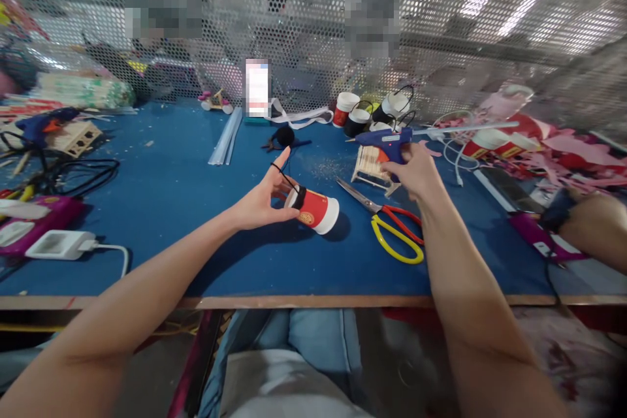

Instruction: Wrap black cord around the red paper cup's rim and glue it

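My left hand grips a small red-and-white paper cup by its black-banded end, thumb on the near side and fingers behind. The cup lies tilted on its side just over the blue table, and a black cord loop from it runs across my fingers. Around the handle of a blue hot glue gun my right hand is closed; its orange trigger shows by my fingers. Directly under the gun is a small wooden-stick rack. Scissors with one red and one yellow handle lie between my hands.
Several cups with black loops stand behind the rack. Clear glue sticks, a phone and white ribbon lie farther back. Power strips and cables sit left; another person's arm rests right. Perforated metal mesh borders the table.
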### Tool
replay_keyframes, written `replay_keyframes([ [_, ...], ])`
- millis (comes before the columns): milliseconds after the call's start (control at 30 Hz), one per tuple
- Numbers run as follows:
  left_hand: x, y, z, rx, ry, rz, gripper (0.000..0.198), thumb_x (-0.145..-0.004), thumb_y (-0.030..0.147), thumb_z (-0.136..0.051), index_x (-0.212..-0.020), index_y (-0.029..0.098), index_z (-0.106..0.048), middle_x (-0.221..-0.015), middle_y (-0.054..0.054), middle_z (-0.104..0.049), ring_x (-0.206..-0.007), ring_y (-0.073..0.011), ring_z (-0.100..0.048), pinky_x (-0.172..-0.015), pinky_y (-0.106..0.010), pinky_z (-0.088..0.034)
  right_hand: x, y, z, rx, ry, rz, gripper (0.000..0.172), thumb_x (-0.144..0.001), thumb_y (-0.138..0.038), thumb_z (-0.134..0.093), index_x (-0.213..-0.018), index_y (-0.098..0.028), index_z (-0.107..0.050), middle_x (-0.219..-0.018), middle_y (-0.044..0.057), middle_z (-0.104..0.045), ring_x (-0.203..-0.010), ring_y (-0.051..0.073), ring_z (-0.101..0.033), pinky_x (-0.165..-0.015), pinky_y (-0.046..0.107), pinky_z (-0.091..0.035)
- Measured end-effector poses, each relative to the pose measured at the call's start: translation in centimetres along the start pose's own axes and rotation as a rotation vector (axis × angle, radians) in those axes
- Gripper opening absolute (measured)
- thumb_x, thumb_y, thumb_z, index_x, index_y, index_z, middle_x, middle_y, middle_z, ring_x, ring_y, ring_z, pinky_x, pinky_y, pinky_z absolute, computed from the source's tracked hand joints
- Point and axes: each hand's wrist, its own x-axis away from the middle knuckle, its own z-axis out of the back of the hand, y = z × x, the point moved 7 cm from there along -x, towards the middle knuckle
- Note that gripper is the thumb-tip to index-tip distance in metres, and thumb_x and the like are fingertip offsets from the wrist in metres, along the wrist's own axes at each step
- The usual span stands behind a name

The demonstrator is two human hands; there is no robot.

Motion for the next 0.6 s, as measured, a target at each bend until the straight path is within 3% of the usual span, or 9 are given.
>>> replay_keyframes([
  [100, 0.0, -0.2, 0.1, 0.001, -0.013, -0.023, 0.108, -0.073, 0.023, -0.074, -0.149, 0.033, 0.002, -0.113, -0.010, -0.056, -0.096, -0.0204, -0.059, -0.082, -0.035, -0.048, 1.9, -2.5, -1.1, -0.346, -0.190, -0.034, 0.027, -0.062, -0.033, -0.073, -0.080, -0.019, -0.059, -0.073, 0.002, -0.065, -0.061, 0.017, -0.060, -0.057, 0.033, -0.051],
  [233, -0.1, -0.4, 0.2, 0.019, -0.020, -0.035, 0.107, -0.071, 0.022, -0.076, -0.149, 0.033, -0.004, -0.115, -0.011, -0.056, -0.097, -0.0208, -0.059, -0.083, -0.036, -0.048, 5.2, -6.3, -1.8, -0.459, -0.300, 0.021, 0.023, -0.066, -0.034, -0.075, -0.076, -0.021, -0.059, -0.064, 0.000, -0.063, -0.052, 0.014, -0.057, -0.049, 0.029, -0.050],
  [433, -0.2, -0.1, 0.4, -0.019, -0.008, -0.045, 0.106, -0.072, 0.021, -0.074, -0.148, 0.036, -0.003, -0.114, -0.008, -0.056, -0.097, -0.0195, -0.059, -0.087, -0.037, -0.047, 9.0, -8.0, -3.3, -0.353, -0.510, 0.072, 0.018, -0.075, -0.034, -0.067, -0.081, -0.017, -0.066, -0.062, 0.001, -0.064, -0.045, 0.011, -0.052, -0.042, 0.025, -0.046],
  [600, -0.3, -0.1, 1.0, -0.043, 0.030, -0.055, 0.104, -0.074, 0.021, -0.073, -0.148, 0.035, -0.002, -0.114, -0.008, -0.055, -0.099, -0.0202, -0.059, -0.091, -0.040, -0.046, 9.9, -8.2, -2.5, -0.143, -0.451, 0.151, 0.019, -0.074, -0.037, -0.067, -0.063, -0.022, -0.062, -0.045, -0.002, -0.056, -0.042, 0.015, -0.054, -0.043, 0.028, -0.046],
])
